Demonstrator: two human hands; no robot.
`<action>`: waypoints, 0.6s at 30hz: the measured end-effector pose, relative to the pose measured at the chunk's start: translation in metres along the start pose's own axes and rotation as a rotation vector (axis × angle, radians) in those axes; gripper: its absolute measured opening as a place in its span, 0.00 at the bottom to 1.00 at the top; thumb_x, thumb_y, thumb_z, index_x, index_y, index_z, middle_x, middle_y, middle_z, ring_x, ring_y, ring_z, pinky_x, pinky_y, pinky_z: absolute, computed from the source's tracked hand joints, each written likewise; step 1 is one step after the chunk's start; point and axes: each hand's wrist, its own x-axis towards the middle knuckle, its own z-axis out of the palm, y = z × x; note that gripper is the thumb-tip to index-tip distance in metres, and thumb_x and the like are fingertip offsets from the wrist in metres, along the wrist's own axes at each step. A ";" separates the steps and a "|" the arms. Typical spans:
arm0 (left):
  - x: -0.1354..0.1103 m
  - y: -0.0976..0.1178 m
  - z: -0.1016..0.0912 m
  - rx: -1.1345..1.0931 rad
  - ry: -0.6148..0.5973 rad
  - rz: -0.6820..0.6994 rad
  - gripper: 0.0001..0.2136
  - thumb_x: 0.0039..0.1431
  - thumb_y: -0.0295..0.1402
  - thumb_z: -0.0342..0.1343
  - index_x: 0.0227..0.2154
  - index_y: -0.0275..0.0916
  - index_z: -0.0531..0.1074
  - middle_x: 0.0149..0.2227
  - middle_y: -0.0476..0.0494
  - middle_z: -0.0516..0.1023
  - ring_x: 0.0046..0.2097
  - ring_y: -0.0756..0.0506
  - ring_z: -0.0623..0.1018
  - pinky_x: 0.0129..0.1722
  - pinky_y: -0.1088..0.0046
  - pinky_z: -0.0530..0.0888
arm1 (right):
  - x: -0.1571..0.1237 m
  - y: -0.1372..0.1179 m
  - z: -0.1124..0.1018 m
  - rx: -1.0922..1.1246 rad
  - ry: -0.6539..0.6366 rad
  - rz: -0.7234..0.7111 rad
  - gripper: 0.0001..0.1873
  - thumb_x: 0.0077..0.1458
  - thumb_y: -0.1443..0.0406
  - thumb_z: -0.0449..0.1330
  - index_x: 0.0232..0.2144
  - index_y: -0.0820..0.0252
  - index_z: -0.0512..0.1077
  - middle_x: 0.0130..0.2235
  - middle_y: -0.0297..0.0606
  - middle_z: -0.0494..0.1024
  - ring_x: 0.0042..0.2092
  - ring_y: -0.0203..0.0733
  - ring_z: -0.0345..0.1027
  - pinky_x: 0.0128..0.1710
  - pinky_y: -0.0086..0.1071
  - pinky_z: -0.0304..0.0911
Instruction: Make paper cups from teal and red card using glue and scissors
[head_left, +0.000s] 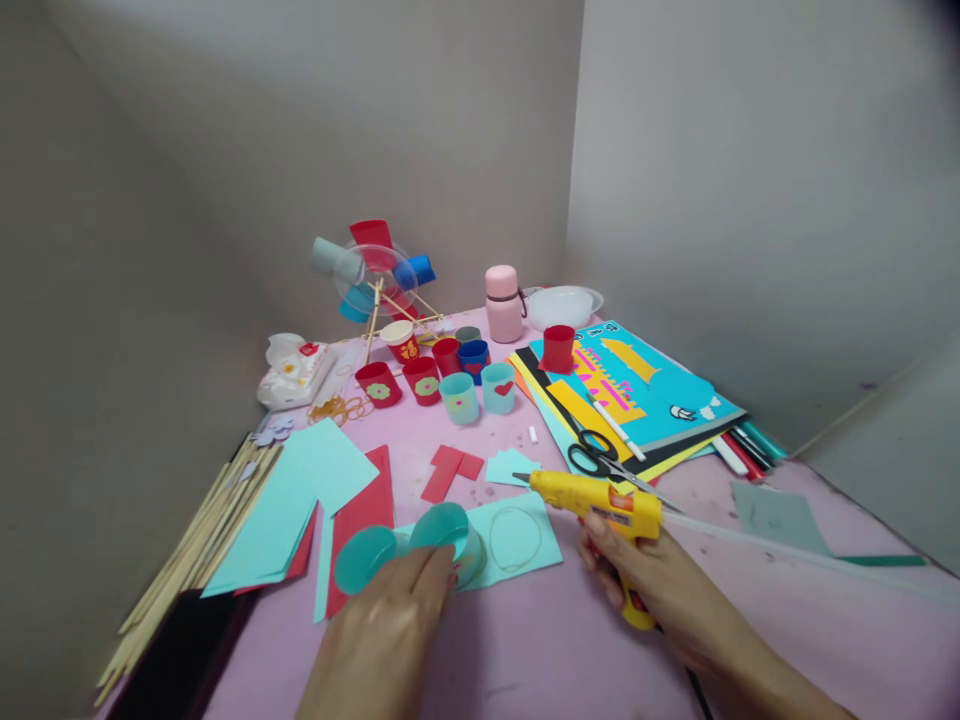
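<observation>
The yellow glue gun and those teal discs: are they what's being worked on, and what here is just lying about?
In hand:
- yellow plastic glue gun, gripped by the right hand
- round teal paper cup piece, under the left hand
- flat teal paper disc beside it

Lying about:
- black-handled scissors
- pink lidded bottle
- bundle of wooden sticks
- row of decorated paper cups

Single head cam, looking forward and down across the pink table (525, 640) toward the wall corner (576, 180) at 12 o'clock. Close range; hands enter from 6 o'clock. No second view.
</observation>
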 end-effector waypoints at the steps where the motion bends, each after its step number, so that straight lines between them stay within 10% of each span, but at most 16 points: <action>1: -0.003 -0.001 0.001 0.042 0.042 0.006 0.20 0.54 0.20 0.45 0.46 0.39 0.74 0.45 0.41 0.82 0.40 0.40 0.83 0.33 0.67 0.81 | 0.000 0.001 0.000 -0.001 -0.004 -0.006 0.26 0.52 0.43 0.55 0.20 0.58 0.64 0.17 0.25 0.61 0.19 0.31 0.52 0.21 0.27 0.47; 8: -0.018 -0.015 -0.008 0.042 0.389 -0.005 0.22 0.63 0.37 0.47 0.58 0.37 0.59 0.52 0.38 0.76 0.53 0.41 0.75 0.47 0.67 0.75 | 0.001 0.007 -0.001 -0.011 -0.002 0.004 0.27 0.53 0.43 0.54 0.18 0.58 0.64 0.16 0.25 0.60 0.18 0.31 0.53 0.20 0.26 0.45; 18: 0.014 0.021 0.009 0.152 0.317 0.008 0.30 0.64 0.45 0.35 0.58 0.23 0.55 0.57 0.19 0.67 0.57 0.31 0.70 0.43 0.56 0.77 | 0.002 0.009 0.000 0.010 -0.011 0.005 0.26 0.53 0.43 0.54 0.19 0.58 0.65 0.16 0.25 0.60 0.17 0.31 0.52 0.18 0.27 0.44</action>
